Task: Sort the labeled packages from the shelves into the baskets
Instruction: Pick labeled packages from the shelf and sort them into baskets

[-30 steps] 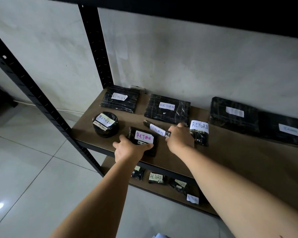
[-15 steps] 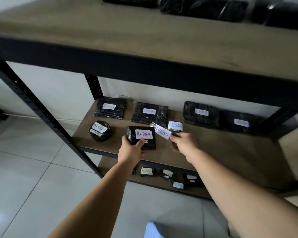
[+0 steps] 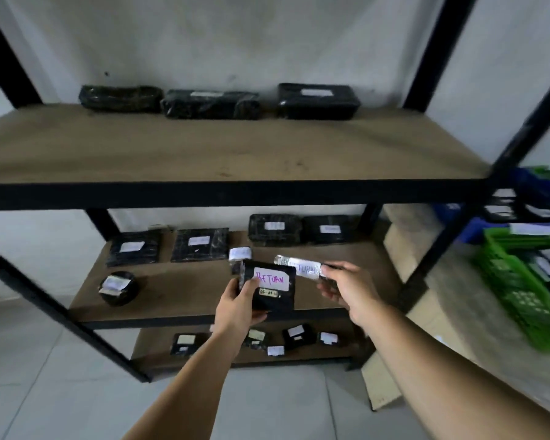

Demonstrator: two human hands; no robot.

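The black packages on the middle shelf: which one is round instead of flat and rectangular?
The round black package at the shelf's front left corner, wearing a white label. The others lying on that wooden middle shelf are flat rectangles.

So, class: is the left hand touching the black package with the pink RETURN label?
Touching. The head view shows the left hand gripping the black package, thumb lying across its label and fingers curled under its lower edge.

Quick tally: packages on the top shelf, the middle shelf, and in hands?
Black wrapped packages on top shelf: 3
Black wrapped packages on middle shelf: 6
Packages in hands: 2
Total: 11
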